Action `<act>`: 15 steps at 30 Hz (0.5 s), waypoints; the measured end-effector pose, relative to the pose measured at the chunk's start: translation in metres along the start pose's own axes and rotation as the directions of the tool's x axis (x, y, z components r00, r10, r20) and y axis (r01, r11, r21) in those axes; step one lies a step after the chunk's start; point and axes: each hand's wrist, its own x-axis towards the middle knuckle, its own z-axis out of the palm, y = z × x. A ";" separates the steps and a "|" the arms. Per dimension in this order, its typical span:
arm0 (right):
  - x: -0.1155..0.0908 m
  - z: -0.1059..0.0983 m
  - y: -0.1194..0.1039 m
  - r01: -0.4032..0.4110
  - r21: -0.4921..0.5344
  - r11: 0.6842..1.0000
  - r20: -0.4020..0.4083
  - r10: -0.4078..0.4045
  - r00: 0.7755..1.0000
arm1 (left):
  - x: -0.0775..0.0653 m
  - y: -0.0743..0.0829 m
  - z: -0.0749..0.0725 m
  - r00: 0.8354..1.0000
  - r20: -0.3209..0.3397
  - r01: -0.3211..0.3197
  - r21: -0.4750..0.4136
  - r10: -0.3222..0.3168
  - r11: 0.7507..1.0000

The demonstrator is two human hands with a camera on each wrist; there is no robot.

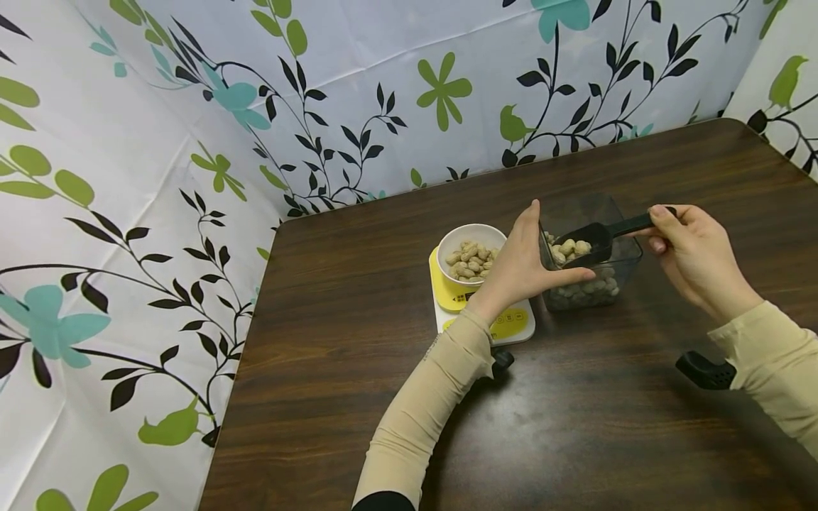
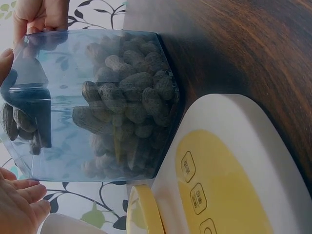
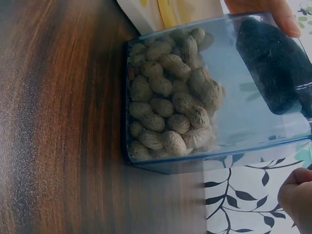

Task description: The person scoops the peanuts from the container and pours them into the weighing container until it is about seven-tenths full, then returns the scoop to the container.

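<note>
A clear plastic container [image 1: 629, 259] holds a pile of peanuts [image 3: 168, 97] in its lower part. My right hand [image 1: 693, 248] grips the handle of a black scoop [image 1: 597, 240], tilted inside the container's mouth with several peanuts [image 2: 22, 122] in it. My left hand [image 1: 522, 264] rests against the container's near-left corner, its fingers straight along the left side and its thumb stretched along the front rim. Left of the container, a white bowl [image 1: 474, 228] of peanuts [image 1: 469, 259] stands on a white and yellow kitchen scale [image 1: 445, 304], partly hidden by my left hand.
All this stands on a dark wooden table [image 1: 345, 319], toward its back right. A patterned curtain [image 1: 377, 64] hangs behind the table and along its left side. Black wrist straps or mounts [image 1: 706, 370] stick out below the sleeves.
</note>
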 end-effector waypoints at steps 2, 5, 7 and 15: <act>-0.001 0.000 0.000 0.014 0.034 0.999 0.000 -0.014 1.000 | 0.000 0.000 0.000 1.000 -0.001 -0.002 0.005 0.002 1.000; -0.002 0.000 0.001 0.023 0.058 0.998 -0.008 -0.022 1.000 | 0.000 0.000 -0.001 1.000 -0.003 -0.005 0.009 0.005 1.000; -0.002 0.000 0.001 0.018 0.061 0.998 -0.024 -0.017 1.000 | 0.000 -0.001 -0.001 1.000 -0.002 -0.008 0.010 0.008 1.000; -0.004 -0.002 0.000 -0.021 0.138 0.990 -0.070 0.031 0.997 | -0.001 -0.001 -0.001 1.000 -0.007 -0.018 0.001 0.018 1.000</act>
